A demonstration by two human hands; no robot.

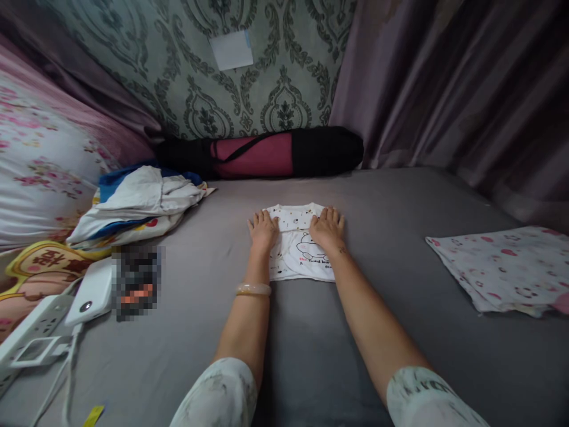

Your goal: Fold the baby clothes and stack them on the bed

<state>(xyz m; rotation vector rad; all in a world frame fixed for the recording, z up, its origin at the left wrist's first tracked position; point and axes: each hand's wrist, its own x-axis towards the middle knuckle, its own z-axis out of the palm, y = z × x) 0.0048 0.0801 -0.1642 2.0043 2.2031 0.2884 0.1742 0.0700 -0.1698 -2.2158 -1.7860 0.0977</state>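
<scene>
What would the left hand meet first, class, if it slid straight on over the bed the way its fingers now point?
Beyond the white garment, the left hand would slide over grey sheet, then most likely meet the pink middle of the long bag, though depth is hard to judge.

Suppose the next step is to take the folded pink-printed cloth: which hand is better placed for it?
Probably the right hand. It rests on the right edge of the white garment, nearer to the folded pink-printed cloth; the left hand lies at the opposite edge.
</scene>
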